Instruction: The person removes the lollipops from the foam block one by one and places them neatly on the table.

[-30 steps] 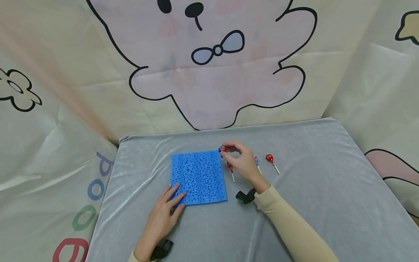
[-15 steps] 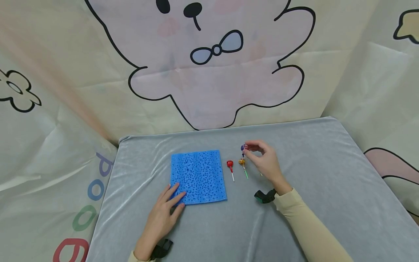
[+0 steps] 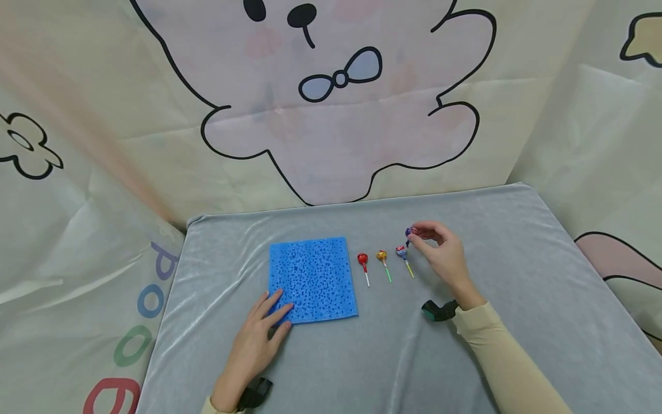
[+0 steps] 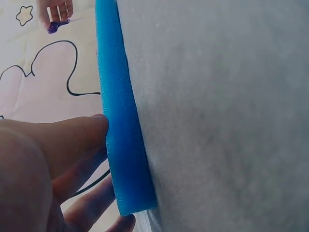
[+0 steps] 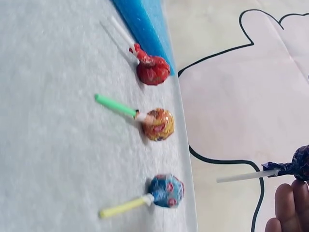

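Note:
My left hand (image 3: 257, 339) lies at the lower left corner of a blue speckled foam square (image 3: 315, 279), fingers spread, fingertips on it; the left wrist view shows the thumb at its thick edge (image 4: 120, 121). My right hand (image 3: 445, 256) pinches a lollipop in a dark purple wrapper (image 3: 411, 231) by its candy head, held above the cloth. Its white stick (image 5: 239, 178) shows in the right wrist view. Lying in a row between foam and right hand are a red lollipop (image 3: 363, 260), a gold one with a green stick (image 3: 382, 257) and a blue one with a yellow stick (image 3: 401, 252).
A grey velvety cloth (image 3: 331, 368) covers the table. Behind it hangs a cream curtain (image 3: 155, 115) with cartoon drawings. Each wrist wears a black camera mount, such as the right one (image 3: 439, 311).
My right hand has carried the purple lollipop rightward from the foam's upper right corner, past the row. The gold and blue lollipops are uncovered; another red one is now hidden. The left hand stays put.

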